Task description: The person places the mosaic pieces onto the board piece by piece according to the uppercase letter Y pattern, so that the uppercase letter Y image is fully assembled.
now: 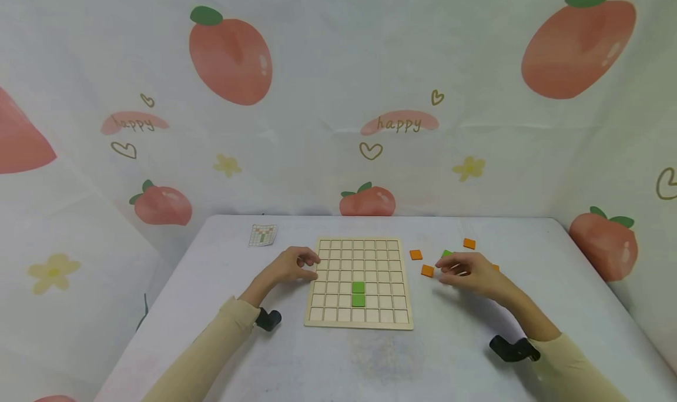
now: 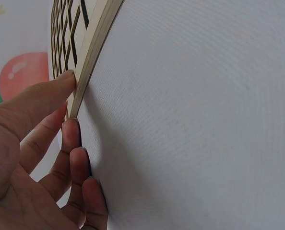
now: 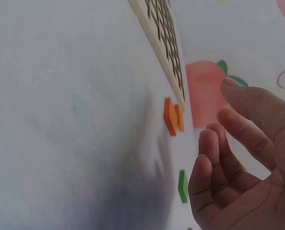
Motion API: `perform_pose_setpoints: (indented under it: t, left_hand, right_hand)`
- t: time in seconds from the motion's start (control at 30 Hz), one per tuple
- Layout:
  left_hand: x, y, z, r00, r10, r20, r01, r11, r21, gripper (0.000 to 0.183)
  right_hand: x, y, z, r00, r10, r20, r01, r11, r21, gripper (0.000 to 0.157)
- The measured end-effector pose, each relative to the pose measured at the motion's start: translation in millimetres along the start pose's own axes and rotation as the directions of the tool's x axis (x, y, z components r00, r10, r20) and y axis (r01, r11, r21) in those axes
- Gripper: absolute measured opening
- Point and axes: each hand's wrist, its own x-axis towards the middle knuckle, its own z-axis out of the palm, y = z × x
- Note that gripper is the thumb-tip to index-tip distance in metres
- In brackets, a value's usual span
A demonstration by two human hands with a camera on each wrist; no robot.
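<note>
A pale wooden grid board [image 1: 358,325] lies flat on the table, with two green square tiles [image 1: 358,300] in neighbouring cells of one column. At its left edge is my left hand [image 1: 290,265]; in the left wrist view the thumb [image 2: 51,93] and fingertips touch the rim. My right hand [image 1: 471,272] hovers right of the board, fingers loosely bent and nothing between them. Near its fingertips is an orange tile [image 1: 427,271], and a green tile [image 1: 446,253] shows partly behind the hand. The right wrist view has a green tile [image 3: 183,186] below the fingers.
More orange tiles lie around the right hand: one beside the board [image 1: 416,254], one farther back [image 1: 469,243], and another partly hidden behind the hand [image 1: 495,267]. A small card [image 1: 262,235] printed with a coloured grid lies at the back left. A fruit-patterned cloth [image 1: 317,96] hangs behind the table.
</note>
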Motion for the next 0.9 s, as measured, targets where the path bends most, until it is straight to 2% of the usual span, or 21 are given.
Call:
perform_pose_setpoints:
  t: [0.17,0.4,0.9]
  left_hand:
    - [-0.2,1.8,-2.5,1.0,0.028,0.011,-0.028,1.0,-0.003,0.031]
    - [1.7,0.6,-4.4,0.999,0.041,0.01,-0.041,0.999,-0.007,0.031]
    - [0.0,-0.9,-2.8,0.999,0.028,0.018,-0.028,0.999,-0.022,0.032]
  right_hand:
    - [0.2,5.3,-14.5,0.998,0.054,-0.036,-0.056,0.997,-0.053,0.028]
    - [6.5,14.4,-29.4,0.992,0.105,-0.072,-0.108,0.993,-0.038,0.034]
    - [25.1,30.6,-33.7,0.996,0.063,-0.067,-0.072,0.987,-0.141,0.048]
